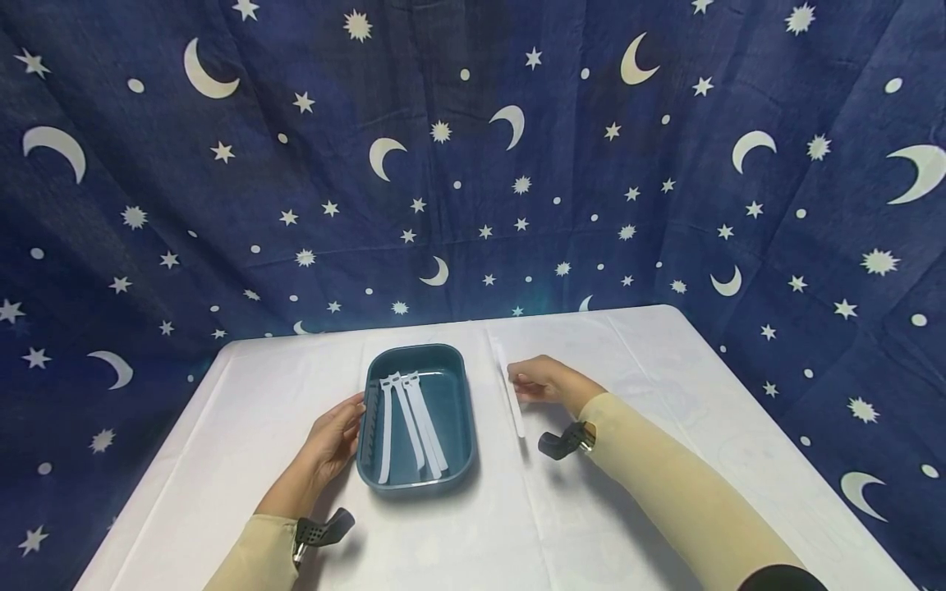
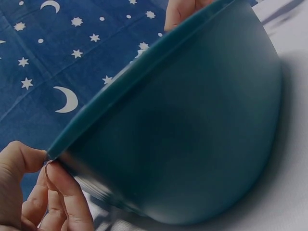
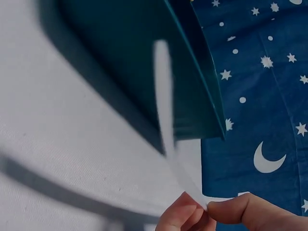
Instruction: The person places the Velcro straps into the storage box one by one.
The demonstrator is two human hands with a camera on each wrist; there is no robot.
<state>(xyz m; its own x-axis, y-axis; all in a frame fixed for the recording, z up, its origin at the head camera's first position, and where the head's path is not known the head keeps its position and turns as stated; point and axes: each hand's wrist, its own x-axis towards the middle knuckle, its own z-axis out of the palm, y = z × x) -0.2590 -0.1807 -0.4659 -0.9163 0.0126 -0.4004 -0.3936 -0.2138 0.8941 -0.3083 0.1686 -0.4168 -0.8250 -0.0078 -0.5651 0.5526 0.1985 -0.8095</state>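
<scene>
A dark teal plastic bin [image 1: 415, 490] stands on the table, with several white cable straps [image 1: 386, 435] lying lengthwise in it, slotted heads toward the far end. My left hand [image 1: 332, 439] is at the bin's left side; in the left wrist view, its thumb and fingers pinch the bin's rim [image 2: 115, 95]. To the right of the bin, my right hand [image 1: 543, 381] holds another white cable strap [image 1: 512, 402] between thumb and fingers. That strap is raised over the table, its free end [image 3: 162, 67] overlapping the bin wall in the right wrist view.
A white cloth [image 1: 473, 550] covers the table, with the strap's shadow falling on it. Behind and at both sides hangs a dark blue curtain [image 1: 473, 205] with moons and stars. Each wrist wears a black camera mount [image 1: 563, 442].
</scene>
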